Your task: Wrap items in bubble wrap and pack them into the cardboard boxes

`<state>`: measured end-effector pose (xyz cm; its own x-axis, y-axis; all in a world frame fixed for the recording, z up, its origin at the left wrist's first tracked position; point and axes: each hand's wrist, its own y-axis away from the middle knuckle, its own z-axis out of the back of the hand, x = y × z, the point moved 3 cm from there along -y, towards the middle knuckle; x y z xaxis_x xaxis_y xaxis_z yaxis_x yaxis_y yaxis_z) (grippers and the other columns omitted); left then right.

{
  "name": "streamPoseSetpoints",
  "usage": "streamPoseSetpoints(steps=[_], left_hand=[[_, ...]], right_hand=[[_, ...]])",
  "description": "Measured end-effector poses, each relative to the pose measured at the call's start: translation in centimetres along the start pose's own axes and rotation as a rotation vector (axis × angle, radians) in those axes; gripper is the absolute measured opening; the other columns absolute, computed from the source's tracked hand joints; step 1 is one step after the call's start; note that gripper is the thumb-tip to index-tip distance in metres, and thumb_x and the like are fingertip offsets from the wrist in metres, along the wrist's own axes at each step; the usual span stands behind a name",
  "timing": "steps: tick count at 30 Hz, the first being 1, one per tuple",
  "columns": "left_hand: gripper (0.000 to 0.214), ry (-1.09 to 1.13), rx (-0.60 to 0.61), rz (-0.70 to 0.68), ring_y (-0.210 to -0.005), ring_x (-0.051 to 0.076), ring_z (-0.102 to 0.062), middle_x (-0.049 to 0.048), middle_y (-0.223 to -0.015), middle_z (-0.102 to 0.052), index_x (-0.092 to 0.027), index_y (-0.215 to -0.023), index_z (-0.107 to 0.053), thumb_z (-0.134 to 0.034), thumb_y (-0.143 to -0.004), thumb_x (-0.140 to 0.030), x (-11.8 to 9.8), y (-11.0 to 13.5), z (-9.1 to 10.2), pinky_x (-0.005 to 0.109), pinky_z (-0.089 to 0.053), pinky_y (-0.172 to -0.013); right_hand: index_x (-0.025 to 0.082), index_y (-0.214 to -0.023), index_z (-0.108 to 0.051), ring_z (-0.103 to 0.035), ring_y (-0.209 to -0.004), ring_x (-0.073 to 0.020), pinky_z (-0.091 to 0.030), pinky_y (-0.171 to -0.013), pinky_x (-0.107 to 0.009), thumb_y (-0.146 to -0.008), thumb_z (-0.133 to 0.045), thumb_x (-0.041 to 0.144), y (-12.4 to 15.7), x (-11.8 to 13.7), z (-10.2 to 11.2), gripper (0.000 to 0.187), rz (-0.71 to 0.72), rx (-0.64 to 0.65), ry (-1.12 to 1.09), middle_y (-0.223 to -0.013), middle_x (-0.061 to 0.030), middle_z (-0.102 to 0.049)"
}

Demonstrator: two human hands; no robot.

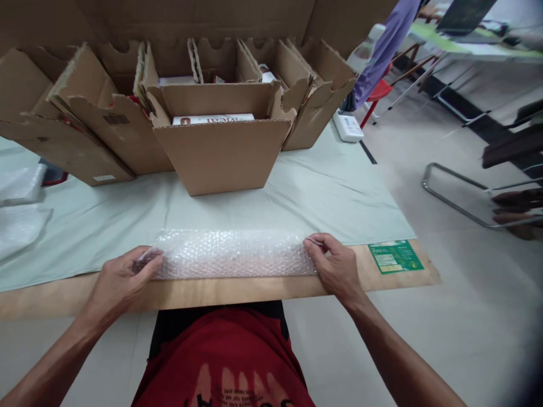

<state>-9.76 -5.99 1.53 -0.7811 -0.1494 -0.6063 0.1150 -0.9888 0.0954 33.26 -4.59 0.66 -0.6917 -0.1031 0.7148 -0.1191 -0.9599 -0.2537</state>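
One bubble-wrap strip, ends in left hand and right hand

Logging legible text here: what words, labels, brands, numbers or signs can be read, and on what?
"Meal" (probably; partly hidden): white carton in front cardboard bin.
Too small or blurred: green label, white pack, white bin sticker, dark bin label.
Red shirt: upside-down print, not reliably legible.

The bubble wrap is a clear, shiny, dimpled strip, long and narrow, spread nearly straight with its ends bunched. It stretches crosswise at the table's near edge, partly over cloth, its lower half over bare wood.
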Motion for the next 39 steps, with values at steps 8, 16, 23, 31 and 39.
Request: streamPoseSetpoints(steps=[8, 16, 23, 31, 39], left_hand=[[0.049, -0.505, -0.088, -0.153, -0.095, 0.032, -0.068, 0.0133, -0.106, -0.068, -0.021, -0.12, -0.064, -0.045, -0.092, -0.056, 0.2, -2.3, -0.6, 0.042, -0.053, -0.08], [0.028, -0.356, 0.011, -0.217, -0.082, 0.027, -0.065, 0.007, -0.085, -0.067, -0.024, -0.077, -0.058, -0.047, -0.088, -0.047, 0.2, -2.6, 0.0, 0.038, -0.05, -0.073], [0.013, -0.491, -0.292, -0.624, -0.085, 0.027, -0.067, 0.0061, -0.089, -0.073, -0.021, -0.092, -0.062, -0.05, -0.094, -0.026, -3.6, -4.9, 2.1, 0.042, -0.048, -0.082], [0.023, -0.607, -0.178, -1.071, -0.082, 0.025, -0.064, 0.0094, -0.086, -0.072, -0.014, -0.099, -0.07, -0.047, -0.097, -0.011, -14.0, -11.2, -5.3, 0.042, -0.048, -0.082], [0.027, 0.074, 0.226, -1.083, -0.101, 0.023, -0.062, 0.0088, -0.103, -0.07, -0.017, -0.123, -0.062, -0.053, -0.098, -0.016, -11.7, -1.1, -5.8, 0.042, -0.051, -0.092]], right_hand=[[0.017, -0.119, -0.066, -0.065, -0.108, -0.0318, -0.049, -0.085, -0.045, -0.094, -0.059, 0.033, -0.8, -0.9, -1.6, 0.03, 0.272, 0.076, 0.48, -0.123, -0.0151, -0.071], [0.022, -0.081, -0.062, -0.069, -0.1, -0.0294, -0.051, -0.085, -0.045, -0.092, -0.059, 0.029, -1.7, 0.9, -2.2, 0.014, 0.262, 0.21, 0.261, -0.112, -0.0101, -0.075], [0.024, -0.139, -0.057, -0.074, -0.104, -0.0233, -0.062, -0.086, -0.034, -0.09, -0.066, 0.027, 4.4, 3.9, 0.4, 0.05, 0.074, 0.486, -0.169, -0.124, -0.0104, -0.074], [0.029, -0.14, -0.065, -0.069, -0.118, -0.0294, -0.058, -0.098, -0.042, -0.094, -0.064, 0.037, 13.7, 4.1, -2.3, 0.047, -0.196, 0.627, -0.302, -0.134, -0.0123, -0.071], [0.024, -0.099, -0.082, -0.068, -0.078, -0.0195, -0.052, -0.072, -0.03, -0.09, -0.068, 0.04, 14.3, 6.0, -5.1, 0.023, -0.266, 0.651, -0.684, -0.086, -0.0067, -0.076]])
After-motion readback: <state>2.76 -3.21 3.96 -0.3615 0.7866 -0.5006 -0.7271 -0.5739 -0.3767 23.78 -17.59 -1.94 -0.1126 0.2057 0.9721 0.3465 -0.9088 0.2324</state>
